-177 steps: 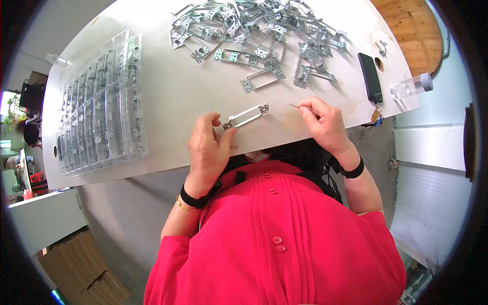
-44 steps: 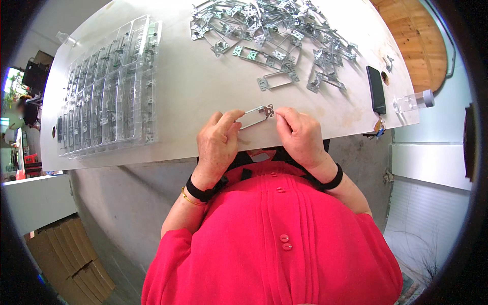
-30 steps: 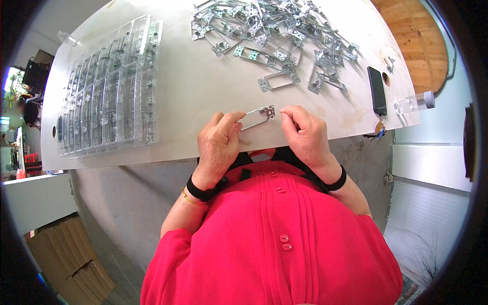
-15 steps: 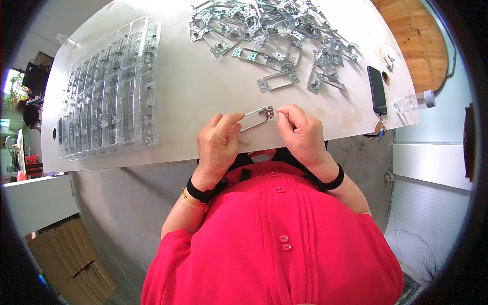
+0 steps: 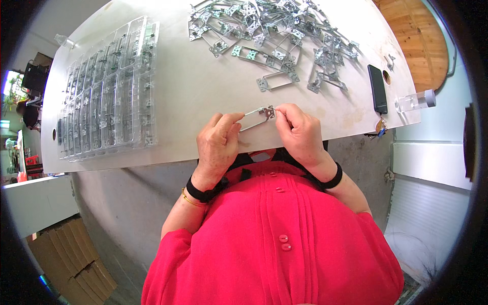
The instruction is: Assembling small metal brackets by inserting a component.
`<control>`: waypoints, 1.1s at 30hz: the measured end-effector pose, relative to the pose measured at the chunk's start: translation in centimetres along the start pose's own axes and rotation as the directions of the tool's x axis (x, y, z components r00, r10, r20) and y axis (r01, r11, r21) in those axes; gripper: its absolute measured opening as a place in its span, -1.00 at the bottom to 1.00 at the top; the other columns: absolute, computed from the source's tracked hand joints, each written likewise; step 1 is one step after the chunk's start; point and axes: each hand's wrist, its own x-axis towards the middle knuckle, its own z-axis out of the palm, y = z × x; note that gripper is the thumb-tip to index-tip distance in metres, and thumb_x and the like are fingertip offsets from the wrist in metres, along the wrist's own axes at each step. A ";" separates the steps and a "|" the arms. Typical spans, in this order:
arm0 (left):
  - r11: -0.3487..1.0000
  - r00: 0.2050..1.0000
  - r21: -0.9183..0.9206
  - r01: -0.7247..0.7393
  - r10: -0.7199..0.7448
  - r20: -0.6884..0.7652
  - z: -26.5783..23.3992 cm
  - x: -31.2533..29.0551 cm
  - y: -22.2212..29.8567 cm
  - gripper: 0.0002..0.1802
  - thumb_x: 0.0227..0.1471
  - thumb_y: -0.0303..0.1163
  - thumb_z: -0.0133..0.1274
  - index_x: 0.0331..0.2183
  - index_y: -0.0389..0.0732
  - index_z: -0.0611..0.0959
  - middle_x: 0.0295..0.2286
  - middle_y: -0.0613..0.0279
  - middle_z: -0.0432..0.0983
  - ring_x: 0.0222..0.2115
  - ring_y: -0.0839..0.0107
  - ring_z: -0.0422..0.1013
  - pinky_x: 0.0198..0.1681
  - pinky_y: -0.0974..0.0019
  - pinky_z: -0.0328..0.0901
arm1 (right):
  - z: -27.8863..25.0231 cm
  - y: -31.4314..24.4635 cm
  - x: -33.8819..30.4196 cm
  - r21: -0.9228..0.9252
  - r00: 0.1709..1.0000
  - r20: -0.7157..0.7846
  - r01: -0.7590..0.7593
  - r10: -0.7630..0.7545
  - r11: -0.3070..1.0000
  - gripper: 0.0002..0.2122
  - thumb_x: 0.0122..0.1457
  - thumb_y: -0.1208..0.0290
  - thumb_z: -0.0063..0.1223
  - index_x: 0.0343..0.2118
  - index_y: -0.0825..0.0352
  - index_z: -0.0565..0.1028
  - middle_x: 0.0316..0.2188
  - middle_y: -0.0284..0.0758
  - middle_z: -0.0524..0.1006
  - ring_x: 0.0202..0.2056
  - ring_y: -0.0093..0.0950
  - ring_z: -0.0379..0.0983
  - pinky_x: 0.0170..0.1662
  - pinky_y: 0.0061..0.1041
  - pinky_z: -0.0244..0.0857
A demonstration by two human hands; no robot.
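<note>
Right fingers (image 5: 282, 115) edged leftward, pinching a pin (image 5: 275, 108); left fingers (image 5: 229, 121) clamp a metal frame (image 5: 268, 113) over white bench (image 5: 188, 91), gray floor (image 5: 137, 213) below.

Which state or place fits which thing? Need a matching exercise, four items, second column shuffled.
1. Metal frame nearest the body
2. Phone
3. Plastic trays
4. Bottle

A. On the left side of the table
B. See-through, with a grey cap
C. Gripped by the left hand
D. Black, lying flat

Pairs: 1-C, 2-D, 3-A, 4-B
</note>
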 end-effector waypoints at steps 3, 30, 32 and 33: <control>1.000 1.000 0.005 0.006 -0.006 0.003 0.0 0.0 0.0 -0.75 0.12 -0.62 0.19 -0.13 -0.20 0.75 -0.44 0.10 0.56 -0.47 0.27 0.52 -0.38 0.26 0.37 | 0.0 0.1 -0.1 0.023 1.000 0.009 0.003 -0.003 1.000 -0.93 0.25 0.56 0.16 -0.22 0.30 0.55 -0.51 -0.11 0.60 -0.45 -0.08 0.61 -0.40 -0.15 0.43; 1.000 1.000 -0.006 -0.012 0.011 -0.020 0.2 0.0 0.0 -0.75 0.12 -0.61 0.19 -0.14 -0.19 0.75 -0.47 0.13 0.52 -0.50 0.32 0.46 -0.41 0.27 0.34 | -0.3 -0.5 -1.3 -0.003 0.994 0.093 -0.059 0.059 0.998 -0.96 0.28 0.54 0.13 -0.24 0.29 0.54 -0.50 -0.09 0.60 -0.45 -0.06 0.61 -0.42 -0.15 0.44; 1.000 1.000 -0.014 -0.007 0.007 -0.020 0.3 -0.1 -0.1 -0.75 0.12 -0.61 0.19 -0.14 -0.19 0.75 -0.47 0.13 0.52 -0.50 0.32 0.46 -0.41 0.27 0.34 | -0.3 -0.9 -1.0 0.058 0.993 0.078 -0.097 0.093 0.994 -0.97 0.29 0.53 0.12 -0.24 0.30 0.53 -0.49 -0.09 0.61 -0.44 -0.06 0.61 -0.41 -0.15 0.44; 1.000 1.000 -0.019 -0.001 0.001 -0.019 0.2 -0.1 -0.2 -0.75 0.12 -0.61 0.19 -0.14 -0.19 0.75 -0.47 0.13 0.53 -0.50 0.32 0.47 -0.40 0.27 0.34 | -0.3 -0.9 -0.9 0.057 0.993 0.077 -0.097 0.093 0.994 -0.97 0.29 0.53 0.12 -0.24 0.30 0.53 -0.49 -0.09 0.61 -0.44 -0.06 0.61 -0.41 -0.15 0.44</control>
